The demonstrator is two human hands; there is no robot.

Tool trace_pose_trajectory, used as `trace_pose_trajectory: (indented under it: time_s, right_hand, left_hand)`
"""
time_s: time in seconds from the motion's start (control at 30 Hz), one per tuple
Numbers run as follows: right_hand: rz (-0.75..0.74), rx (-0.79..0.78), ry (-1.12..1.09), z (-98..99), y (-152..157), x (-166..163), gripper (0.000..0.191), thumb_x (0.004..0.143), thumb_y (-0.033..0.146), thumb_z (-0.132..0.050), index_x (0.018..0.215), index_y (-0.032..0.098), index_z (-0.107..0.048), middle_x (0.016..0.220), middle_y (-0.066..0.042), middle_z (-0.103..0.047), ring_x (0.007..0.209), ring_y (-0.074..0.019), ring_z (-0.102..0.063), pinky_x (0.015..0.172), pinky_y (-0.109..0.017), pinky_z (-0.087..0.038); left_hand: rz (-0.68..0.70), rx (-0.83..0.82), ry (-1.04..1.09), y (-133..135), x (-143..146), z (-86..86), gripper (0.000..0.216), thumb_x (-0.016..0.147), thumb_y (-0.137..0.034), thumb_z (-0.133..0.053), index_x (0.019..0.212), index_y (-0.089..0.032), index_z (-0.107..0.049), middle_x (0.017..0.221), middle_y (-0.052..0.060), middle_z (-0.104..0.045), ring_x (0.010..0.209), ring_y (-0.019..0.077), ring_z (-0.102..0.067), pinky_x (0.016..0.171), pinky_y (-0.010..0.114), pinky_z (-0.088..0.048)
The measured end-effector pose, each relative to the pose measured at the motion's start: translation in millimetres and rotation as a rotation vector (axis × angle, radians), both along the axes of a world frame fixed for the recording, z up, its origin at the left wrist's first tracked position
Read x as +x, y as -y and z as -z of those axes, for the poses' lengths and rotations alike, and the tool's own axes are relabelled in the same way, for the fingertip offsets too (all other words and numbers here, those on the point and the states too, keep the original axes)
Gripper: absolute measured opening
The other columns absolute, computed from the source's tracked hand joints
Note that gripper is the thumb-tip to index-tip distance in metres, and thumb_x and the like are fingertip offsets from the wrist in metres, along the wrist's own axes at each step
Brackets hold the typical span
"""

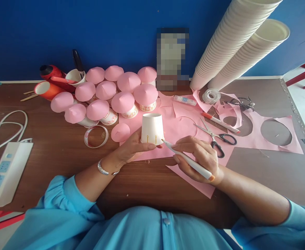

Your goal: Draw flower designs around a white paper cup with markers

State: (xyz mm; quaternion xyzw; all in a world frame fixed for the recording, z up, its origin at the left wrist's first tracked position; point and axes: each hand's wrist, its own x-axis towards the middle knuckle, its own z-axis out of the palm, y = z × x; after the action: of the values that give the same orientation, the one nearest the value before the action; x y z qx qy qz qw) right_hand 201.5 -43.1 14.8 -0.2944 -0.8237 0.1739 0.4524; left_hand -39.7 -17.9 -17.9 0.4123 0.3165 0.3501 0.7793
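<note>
White tapered paper cup [152, 128], clamped in our left fingers [145, 147], shows only some yellow marks [155, 139], mostly blank above, our right fingers [192, 147] gripping a white, orange-ended pen [195, 166].

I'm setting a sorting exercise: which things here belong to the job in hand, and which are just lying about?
Likely belonging: white cup, in left hand; marker, in right hand; pink-topped cups; pink paper; scissors.

Probably lying about: power strip; white cable; thin sticks.
</note>
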Motion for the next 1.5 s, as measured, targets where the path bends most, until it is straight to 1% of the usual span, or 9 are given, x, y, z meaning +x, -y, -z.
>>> trace_pose_trajectory:
  time_s: [0.2, 0.37, 0.5, 0.73, 0.93, 1.07, 1.2, 1.37, 1.5]
  right_hand:
    - [-0.012, -0.004, 0.003, 0.8, 0.1, -0.3, 0.014, 0.1, 0.015, -0.061, 0.113, 0.019, -0.063, 0.083, -0.005, -0.072, 0.072, -0.0168, -0.074, 0.059, -0.027, -0.06]
    - [-0.009, -0.001, 0.008, -0.4, 0.5, 0.4, 0.015, 0.099, 0.014, -0.061, 0.114, 0.019, -0.063, 0.084, -0.005, -0.072, 0.072, -0.0169, -0.074, 0.059, -0.027, -0.061]
    - [-0.007, 0.015, 0.023, -1.5, 0.7, 1.2, 0.013, 0.1, 0.014, -0.061, 0.113, 0.017, -0.062, 0.084, -0.006, -0.071, 0.071, -0.0171, -0.074, 0.058, -0.027, -0.061]
    - [0.002, 0.066, 0.042, -0.9, 1.2, -0.5, 0.014, 0.102, 0.016, -0.058, 0.115, 0.017, -0.062, 0.084, -0.006, -0.071, 0.073, -0.0172, -0.075, 0.058, -0.028, -0.064]
    - [0.023, 0.064, 0.046, -1.7, 1.0, 0.2, 0.018, 0.097, 0.013, -0.062, 0.115, 0.019, -0.063, 0.083, -0.004, -0.071, 0.07, -0.0172, -0.074, 0.055, -0.027, -0.062]
    - [0.051, 0.07, 0.054, -2.7, -0.1, 0.8, 0.022, 0.096, 0.012, -0.062, 0.116, 0.02, -0.063, 0.085, -0.004, -0.072, 0.07, -0.0185, -0.073, 0.054, -0.029, -0.061]
    - [0.06, 0.07, 0.039, -3.0, -0.5, -0.1, 0.022, 0.095, 0.012, -0.062, 0.116, 0.021, -0.063, 0.086, -0.005, -0.072, 0.069, -0.0191, -0.072, 0.054, -0.031, -0.061]
    - [0.056, 0.066, 0.055, -2.7, 0.2, -0.6, 0.022, 0.096, 0.011, -0.062, 0.116, 0.02, -0.062, 0.084, -0.004, -0.071, 0.068, -0.0184, -0.072, 0.053, -0.03, -0.061]
    - [0.055, 0.068, 0.053, -2.4, 0.0, -1.0, 0.02, 0.096, 0.011, -0.062, 0.115, 0.02, -0.062, 0.084, -0.005, -0.071, 0.067, -0.0176, -0.071, 0.053, -0.029, -0.06]
  left_hand:
    - [0.011, 0.014, -0.014, 0.7, 0.2, 0.3, 0.04, 0.081, -0.031, -0.089, 0.116, -0.02, -0.072, 0.103, 0.005, -0.075, 0.097, 0.0217, -0.071, 0.093, 0.039, -0.057]
    - [0.007, -0.001, -0.061, 1.1, 1.9, -1.9, 0.048, 0.077, -0.034, -0.091, 0.116, -0.02, -0.067, 0.101, 0.005, -0.074, 0.095, 0.0219, -0.07, 0.089, 0.038, -0.056]
    - [-0.003, 0.04, -0.165, 1.7, 5.2, -7.7, 0.055, 0.076, -0.036, -0.092, 0.118, -0.02, -0.061, 0.101, 0.004, -0.07, 0.094, 0.0212, -0.065, 0.082, 0.034, -0.053]
    - [-0.028, 0.111, -0.295, 3.2, 10.6, -11.8, 0.054, 0.077, -0.041, -0.092, 0.113, -0.02, -0.058, 0.098, 0.002, -0.061, 0.091, 0.019, -0.057, 0.076, 0.031, -0.048]
    - [-0.01, 0.093, -0.297, 3.4, 10.9, -11.5, 0.058, 0.076, -0.043, -0.092, 0.116, -0.02, -0.057, 0.1, 0.003, -0.062, 0.093, 0.0199, -0.057, 0.078, 0.032, -0.049]
    - [-0.012, 0.102, -0.31, 3.6, 11.0, -12.0, 0.06, 0.075, -0.043, -0.093, 0.118, -0.02, -0.057, 0.101, 0.004, -0.062, 0.094, 0.0202, -0.057, 0.079, 0.033, -0.049]
    - [-0.01, 0.104, -0.308, 4.0, 11.5, -12.2, 0.061, 0.075, -0.044, -0.093, 0.118, -0.019, -0.057, 0.104, 0.005, -0.063, 0.098, 0.0213, -0.058, 0.082, 0.034, -0.049]
    - [-0.015, 0.106, -0.295, 3.3, 11.9, -12.4, 0.061, 0.072, -0.045, -0.094, 0.114, -0.019, -0.058, 0.1, 0.004, -0.062, 0.094, 0.0207, -0.057, 0.079, 0.032, -0.048]
    - [-0.006, 0.101, -0.291, 2.7, 11.9, -12.8, 0.059, 0.072, -0.043, -0.095, 0.113, -0.019, -0.058, 0.099, 0.003, -0.062, 0.093, 0.02, -0.057, 0.078, 0.032, -0.048]
